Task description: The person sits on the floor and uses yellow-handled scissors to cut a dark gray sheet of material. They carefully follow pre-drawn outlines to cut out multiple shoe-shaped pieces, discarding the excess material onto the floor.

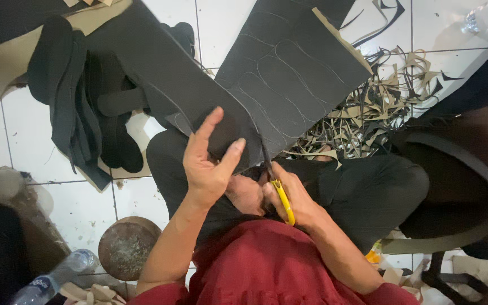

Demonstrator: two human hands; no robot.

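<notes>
At centre, above the person's lap, the left hand [210, 164] pinches the near edge of a large black sheet [278, 85], thumb on top and fingers spread upward. The right hand [289, 197] is clenched around the yellow handles of a pair of scissors [282, 200], whose blades meet the sheet's near edge just right of the left thumb. Faint outlines of shoe soles are drawn on the sheet, which extends far and right over the white tiled floor [80, 209]. Far left, a stack of black cut sole pieces [86, 107] lies on tan backing. Far right, a tangle of tan and black offcut strips [379, 107] covers the tiles. Near left, a round rusty metal disc [128, 245] sits beside a clear plastic bottle [57, 279]. The person wears a red garment [278, 265] and dark trousers.
</notes>
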